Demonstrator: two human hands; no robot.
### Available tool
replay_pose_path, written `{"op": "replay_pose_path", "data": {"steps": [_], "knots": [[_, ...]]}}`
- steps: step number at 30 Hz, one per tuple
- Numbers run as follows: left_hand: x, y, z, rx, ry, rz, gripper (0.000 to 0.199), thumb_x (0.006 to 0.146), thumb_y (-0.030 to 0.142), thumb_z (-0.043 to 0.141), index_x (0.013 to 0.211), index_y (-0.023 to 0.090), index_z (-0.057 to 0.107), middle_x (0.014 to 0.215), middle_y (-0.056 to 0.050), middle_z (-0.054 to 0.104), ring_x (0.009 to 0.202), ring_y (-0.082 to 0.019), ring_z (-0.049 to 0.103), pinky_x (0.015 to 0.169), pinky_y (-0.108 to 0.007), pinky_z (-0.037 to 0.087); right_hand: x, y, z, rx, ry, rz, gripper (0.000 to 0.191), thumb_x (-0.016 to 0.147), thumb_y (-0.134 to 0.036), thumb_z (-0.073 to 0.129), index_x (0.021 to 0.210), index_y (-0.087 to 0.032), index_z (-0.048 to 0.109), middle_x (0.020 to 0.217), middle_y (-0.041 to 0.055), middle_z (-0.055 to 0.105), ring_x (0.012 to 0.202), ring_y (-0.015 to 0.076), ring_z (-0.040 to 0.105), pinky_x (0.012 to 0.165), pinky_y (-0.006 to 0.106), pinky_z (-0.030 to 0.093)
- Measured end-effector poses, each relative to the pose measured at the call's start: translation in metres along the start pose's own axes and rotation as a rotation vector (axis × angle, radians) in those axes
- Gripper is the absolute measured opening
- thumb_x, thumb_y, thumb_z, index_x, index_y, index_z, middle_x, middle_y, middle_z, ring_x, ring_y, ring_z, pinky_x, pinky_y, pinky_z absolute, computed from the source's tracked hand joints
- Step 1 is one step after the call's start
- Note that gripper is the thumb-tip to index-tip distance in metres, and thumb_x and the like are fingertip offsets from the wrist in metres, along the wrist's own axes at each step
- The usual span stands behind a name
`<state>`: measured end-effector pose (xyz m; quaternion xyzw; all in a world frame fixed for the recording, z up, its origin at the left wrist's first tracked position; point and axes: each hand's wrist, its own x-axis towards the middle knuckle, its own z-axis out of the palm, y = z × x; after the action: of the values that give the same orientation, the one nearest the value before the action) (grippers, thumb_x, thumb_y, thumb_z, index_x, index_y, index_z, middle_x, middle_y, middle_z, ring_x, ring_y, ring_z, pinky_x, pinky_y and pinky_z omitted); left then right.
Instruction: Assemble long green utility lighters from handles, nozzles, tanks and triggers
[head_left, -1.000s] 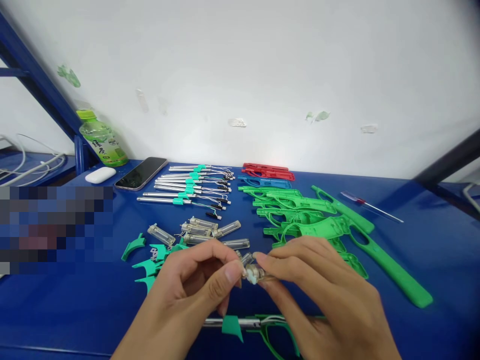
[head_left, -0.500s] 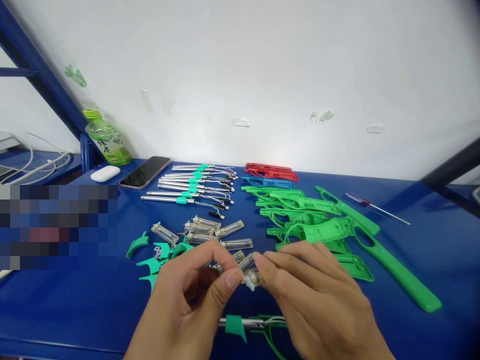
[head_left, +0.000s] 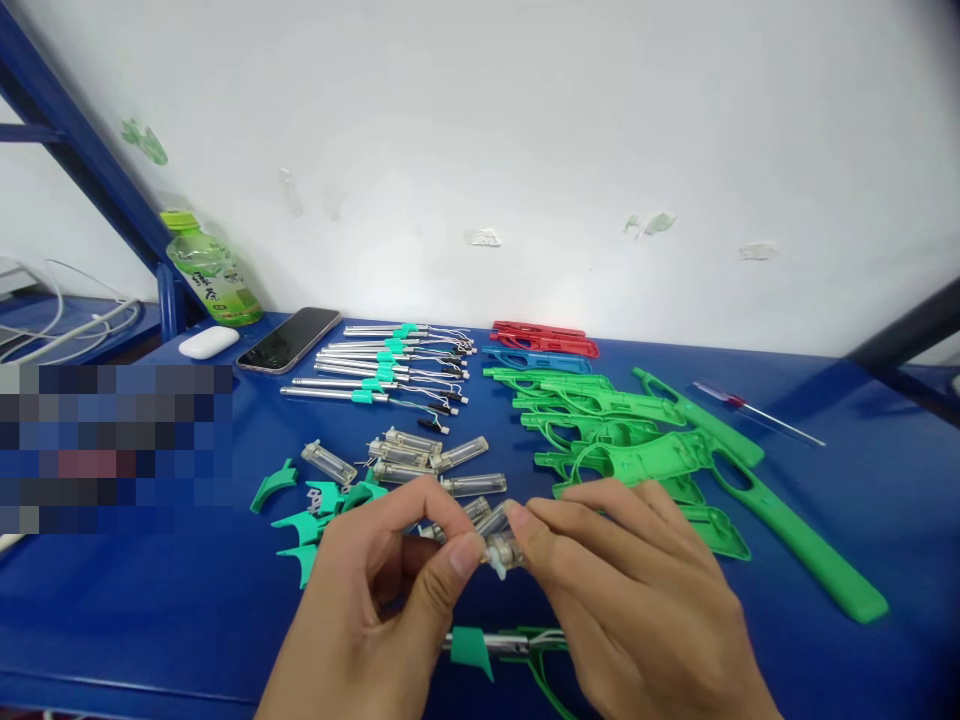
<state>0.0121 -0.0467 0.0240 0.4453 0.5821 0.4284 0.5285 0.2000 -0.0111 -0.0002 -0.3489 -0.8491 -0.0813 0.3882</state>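
Between my two hands is a small clear plastic cylinder with a pale blue tip. The thumb and forefinger of my left hand pinch its tip end. My right hand grips the other end, its fingers hiding part of it. Below the hands lies a metal rod with a teal clip, beside a green plastic frame partly covered by my right hand. Several more clear cylinders are on the table just beyond, with teal curved pieces to their left.
Metal rods with wires lie behind the cylinders. Green shells, a blue shell, red shells and a screwdriver are at the right. A phone, a white case and a bottle stand back left.
The view has shifted slightly. Both hands keep nearly the same pose around the clear cylinder, with only a slight movement of the fingers.
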Motion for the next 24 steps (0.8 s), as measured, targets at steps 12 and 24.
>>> {"op": "replay_pose_path", "data": {"steps": [12, 24], "knots": [[0.006, -0.012, -0.011, -0.077, -0.205, 0.032, 0.037, 0.091, 0.051, 0.081, 0.081, 0.023, 0.059, 0.056, 0.010, 0.039, 0.046, -0.007, 0.027, 0.044, -0.020, 0.021, -0.004, -0.005, 0.003, -0.020, 0.010, 0.000, 0.034, 0.095, -0.001, 0.054, 0.109, -0.023, 0.076, 0.091, -0.0044, 0.085, 0.083, 0.0176, 0.076, 0.074, 0.037, 0.039], [0.007, -0.003, -0.011, -0.044, -0.115, -0.001, 0.044, 0.079, 0.058, 0.090, 0.068, 0.022, 0.067, 0.058, 0.006, 0.044, 0.047, -0.006, 0.037, 0.044, -0.019, 0.026, 0.000, -0.007, -0.003, -0.011, -0.034, -0.003, 0.031, 0.101, -0.001, 0.051, 0.107, -0.022, 0.073, 0.095, -0.0041, 0.084, 0.080, 0.0167, 0.071, 0.077, 0.038, 0.036]]}}
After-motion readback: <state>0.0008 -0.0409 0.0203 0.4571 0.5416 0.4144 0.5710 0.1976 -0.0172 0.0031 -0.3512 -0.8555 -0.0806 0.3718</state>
